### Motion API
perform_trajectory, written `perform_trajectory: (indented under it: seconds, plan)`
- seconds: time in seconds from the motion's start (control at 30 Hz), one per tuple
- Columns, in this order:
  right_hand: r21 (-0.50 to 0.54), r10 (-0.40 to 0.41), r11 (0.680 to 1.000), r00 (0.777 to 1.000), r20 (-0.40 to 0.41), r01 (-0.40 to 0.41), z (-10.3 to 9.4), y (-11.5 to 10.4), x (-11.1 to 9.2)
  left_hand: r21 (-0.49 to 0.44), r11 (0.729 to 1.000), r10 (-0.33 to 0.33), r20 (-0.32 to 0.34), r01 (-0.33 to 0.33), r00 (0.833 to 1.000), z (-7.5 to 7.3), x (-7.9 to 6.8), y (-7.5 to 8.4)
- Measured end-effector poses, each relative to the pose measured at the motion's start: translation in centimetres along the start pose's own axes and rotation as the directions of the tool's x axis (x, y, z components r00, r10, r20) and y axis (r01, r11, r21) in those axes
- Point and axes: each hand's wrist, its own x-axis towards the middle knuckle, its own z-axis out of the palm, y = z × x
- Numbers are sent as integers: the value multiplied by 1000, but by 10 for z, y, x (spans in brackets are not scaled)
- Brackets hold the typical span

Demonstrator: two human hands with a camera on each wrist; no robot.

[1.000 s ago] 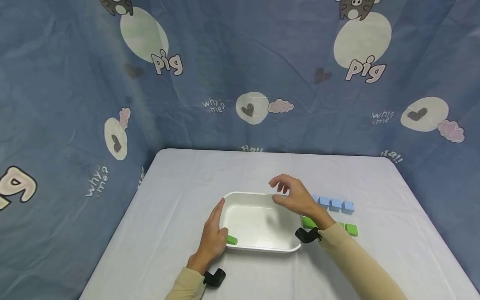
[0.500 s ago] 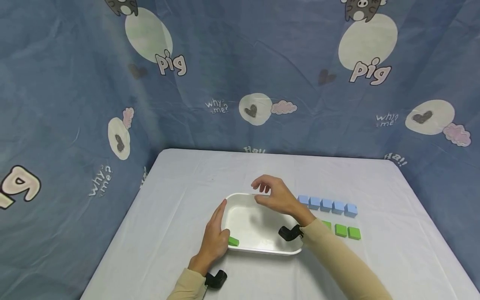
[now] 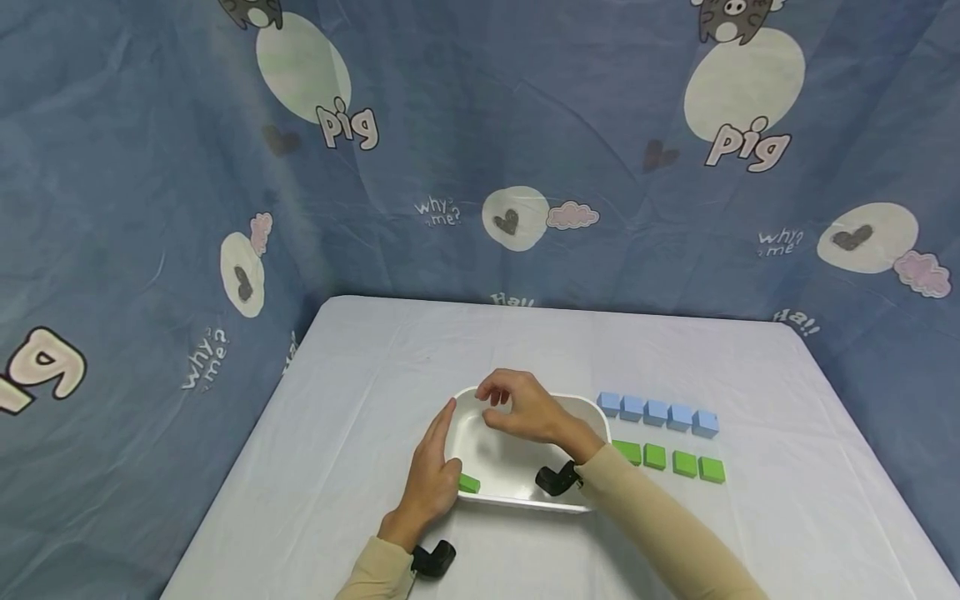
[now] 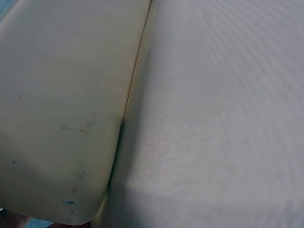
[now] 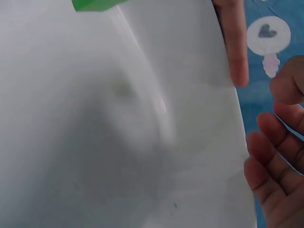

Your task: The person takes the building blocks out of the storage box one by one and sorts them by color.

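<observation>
A white rectangular tray (image 3: pixel 517 504) sits on the table, its outer wall filling the left part of the left wrist view. My left hand (image 3: pixel 427 479) holds the tray's left side, fingers along the outer wall and thumb at the rim. A green block (image 3: pixel 468 483) lies inside the tray next to that thumb; its edge (image 5: pixel 95 4) also shows in the right wrist view. My right hand (image 3: pixel 525 408) hovers over the tray's left-hand half. Its fingers (image 5: pixel 266 147) are loosely curled, with a gap to the thumb and nothing visible between them.
To the tray's right, a row of several blue cubes (image 3: pixel 656 413) lies behind a row of several green blocks (image 3: pixel 684 463). A white cloth (image 3: pixel 360 450) covers the table. A patterned blue curtain (image 3: pixel 450 125) hangs behind and on the left.
My right hand has moved left across the tray from its right-hand end and dipped a little, uncovering more of the blue and green blocks. The left hand stays on the tray.
</observation>
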Motion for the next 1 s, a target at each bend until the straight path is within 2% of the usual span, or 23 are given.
perform_trajectory:
  seconds: [0.17, 0.3, 0.4, 0.57, 0.67, 0.8, 1.0]
  plan:
    - [20, 24, 999, 997, 70, -25, 10, -4, 1, 1, 1000, 5, 0, -5, 1000, 0, 0, 0]
    - [60, 47, 997, 987, 154, -56, 17, -5, 0, 19, 1000, 24, -11, -24, 1000, 0, 0, -1]
    - [97, 79, 990, 971, 227, -103, 21, -3, -1, 29, 999, 34, -20, -33, 999, 0, 0, -2]
    - [80, 127, 983, 931, 344, -163, 29, -2, -3, 25, 999, 35, -18, -35, 999, 0, -1, -3]
    - [32, 129, 988, 909, 397, -154, 33, -2, -4, 17, 999, 32, -13, -32, 999, -1, -1, -3]
    - [-15, 107, 994, 900, 423, -112, 37, -1, -3, 9, 999, 37, -10, -37, 999, 0, 0, -3]
    - [5, 60, 998, 883, 466, -70, 39, -1, -7, 6, 999, 53, -21, -53, 998, 2, 0, -5]
